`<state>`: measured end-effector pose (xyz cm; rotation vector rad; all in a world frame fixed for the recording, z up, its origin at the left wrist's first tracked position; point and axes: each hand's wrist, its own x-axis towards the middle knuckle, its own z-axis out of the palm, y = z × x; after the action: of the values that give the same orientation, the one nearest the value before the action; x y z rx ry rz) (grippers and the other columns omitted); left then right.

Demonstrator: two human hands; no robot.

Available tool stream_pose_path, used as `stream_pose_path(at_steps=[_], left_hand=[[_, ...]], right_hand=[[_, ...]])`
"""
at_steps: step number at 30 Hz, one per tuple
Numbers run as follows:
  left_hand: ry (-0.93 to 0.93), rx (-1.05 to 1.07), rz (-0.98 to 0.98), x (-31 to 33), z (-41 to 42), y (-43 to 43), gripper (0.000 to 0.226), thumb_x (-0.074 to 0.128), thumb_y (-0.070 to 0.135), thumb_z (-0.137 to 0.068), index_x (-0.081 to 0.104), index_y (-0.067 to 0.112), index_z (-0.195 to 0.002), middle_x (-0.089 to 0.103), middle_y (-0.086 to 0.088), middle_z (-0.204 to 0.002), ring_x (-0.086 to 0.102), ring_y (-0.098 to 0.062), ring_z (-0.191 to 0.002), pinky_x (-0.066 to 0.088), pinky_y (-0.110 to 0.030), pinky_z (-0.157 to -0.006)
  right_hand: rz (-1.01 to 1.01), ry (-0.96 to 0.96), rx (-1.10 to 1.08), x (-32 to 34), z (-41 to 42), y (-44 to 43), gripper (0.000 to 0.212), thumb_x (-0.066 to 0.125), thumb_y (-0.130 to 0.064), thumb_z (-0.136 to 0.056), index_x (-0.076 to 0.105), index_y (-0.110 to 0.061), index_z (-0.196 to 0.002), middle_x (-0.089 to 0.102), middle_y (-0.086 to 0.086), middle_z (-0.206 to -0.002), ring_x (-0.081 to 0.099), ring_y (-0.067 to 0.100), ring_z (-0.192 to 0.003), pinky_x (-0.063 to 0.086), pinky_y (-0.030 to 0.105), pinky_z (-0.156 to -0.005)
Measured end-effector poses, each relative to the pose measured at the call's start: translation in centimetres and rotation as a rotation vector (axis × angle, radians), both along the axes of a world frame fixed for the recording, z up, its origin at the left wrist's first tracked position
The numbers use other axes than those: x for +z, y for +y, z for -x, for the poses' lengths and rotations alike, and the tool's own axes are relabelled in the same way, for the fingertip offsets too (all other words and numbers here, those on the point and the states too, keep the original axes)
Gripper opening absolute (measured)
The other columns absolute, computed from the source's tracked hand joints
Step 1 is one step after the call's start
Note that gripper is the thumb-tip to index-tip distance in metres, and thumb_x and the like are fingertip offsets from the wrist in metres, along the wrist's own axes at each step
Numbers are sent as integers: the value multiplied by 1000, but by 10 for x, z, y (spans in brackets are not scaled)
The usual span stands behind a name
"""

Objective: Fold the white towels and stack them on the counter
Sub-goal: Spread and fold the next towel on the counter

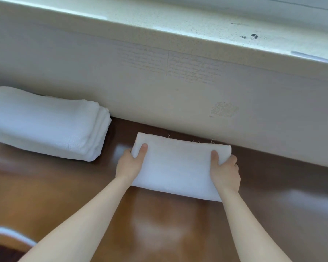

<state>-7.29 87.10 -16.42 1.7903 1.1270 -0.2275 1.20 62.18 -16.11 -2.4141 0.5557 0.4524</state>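
Note:
A folded white towel point(178, 167) lies near the back of the glossy brown counter point(64, 195), close to the wall. My left hand point(130, 164) grips its left end, thumb on top and fingers underneath. My right hand point(225, 170) grips the right end the same way. A stack of folded white towels point(45, 123) sits to the left on the counter, apart from the one I hold.
A pale wall point(159, 82) rises right behind the counter, topped by a speckled ledge point(197, 21). A white rounded rim point(9, 235) shows at the bottom left corner. Bare counter stretches right of the held towel.

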Motion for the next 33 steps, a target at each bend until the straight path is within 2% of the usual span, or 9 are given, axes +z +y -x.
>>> stream_pose_path(at_steps=[4, 8, 12, 17, 20, 25, 28, 30, 33], left_hand=[[19, 38, 102, 5, -4, 4, 74, 50, 83, -78, 65, 17, -107, 68, 0, -99, 63, -19, -93, 50, -33, -81], [2, 41, 92, 24, 8, 5, 56, 54, 78, -81, 65, 24, -87, 68, 0, -94, 64, -17, -88, 50, -34, -86], [-40, -6, 62, 47, 31, 18, 68, 54, 81, -76, 69, 16, -91, 69, -2, -82, 66, -21, -78, 48, -33, -72], [-194, -23, 169, 86, 66, 59, 51, 59, 78, -78, 71, 35, -101, 75, 11, -96, 70, -14, -93, 55, -43, -93], [-274, -44, 154, 116, 86, 104, 57, 57, 82, -74, 69, 36, -105, 74, 14, -98, 70, -12, -95, 55, -41, -91], [-378, -19, 69, 152, 109, 212, 52, 54, 74, -77, 64, 28, -101, 71, 4, -98, 69, -19, -91, 56, -42, -84], [-384, 6, -37, 160, 112, 281, 55, 52, 71, -86, 61, 18, -99, 67, -1, -95, 66, -24, -88, 53, -43, -79], [-402, 3, -95, 160, 108, 318, 49, 51, 67, -90, 58, 19, -94, 62, 0, -91, 61, -23, -84, 45, -37, -68], [-424, -7, -154, 162, 98, 362, 48, 51, 65, -92, 59, 18, -93, 60, 1, -90, 56, -21, -80, 39, -33, -64]], right_hand=[[-78, 62, 11, 2, 1, -4, 69, 38, -64, -94, 32, -9, -136, 48, 20, -130, 50, 42, -114, 44, 50, -95], [-217, 107, -48, 6, 17, -10, 63, 41, -63, -94, 37, -8, -126, 55, 12, -114, 52, 32, -95, 42, 39, -81], [-300, 159, -51, 18, 36, -2, 69, 40, -74, -87, 56, -15, -118, 63, 0, -105, 61, 27, -99, 50, 46, -92], [-366, 75, -5, 62, 54, 31, 59, 36, -71, -91, 56, -21, -116, 63, -2, -105, 60, 27, -102, 49, 49, -95], [-400, 20, 35, 92, 69, 75, 55, 37, -68, -92, 57, -21, -113, 64, -4, -103, 61, 22, -97, 50, 47, -92], [-413, -93, 110, 121, 98, 183, 76, 27, -85, -74, 61, -27, -111, 68, -8, -104, 63, 19, -97, 52, 46, -89], [-357, -132, 159, 137, 101, 251, 77, 23, -78, -83, 59, -18, -114, 65, 0, -106, 61, 25, -97, 51, 46, -89], [-338, -141, 172, 146, 97, 287, 74, 25, -71, -91, 58, -11, -118, 64, 5, -109, 60, 28, -99, 50, 45, -91], [-334, -161, 165, 155, 83, 331, 73, 27, -65, -96, 55, -5, -126, 62, 11, -119, 59, 32, -107, 48, 43, -95]])
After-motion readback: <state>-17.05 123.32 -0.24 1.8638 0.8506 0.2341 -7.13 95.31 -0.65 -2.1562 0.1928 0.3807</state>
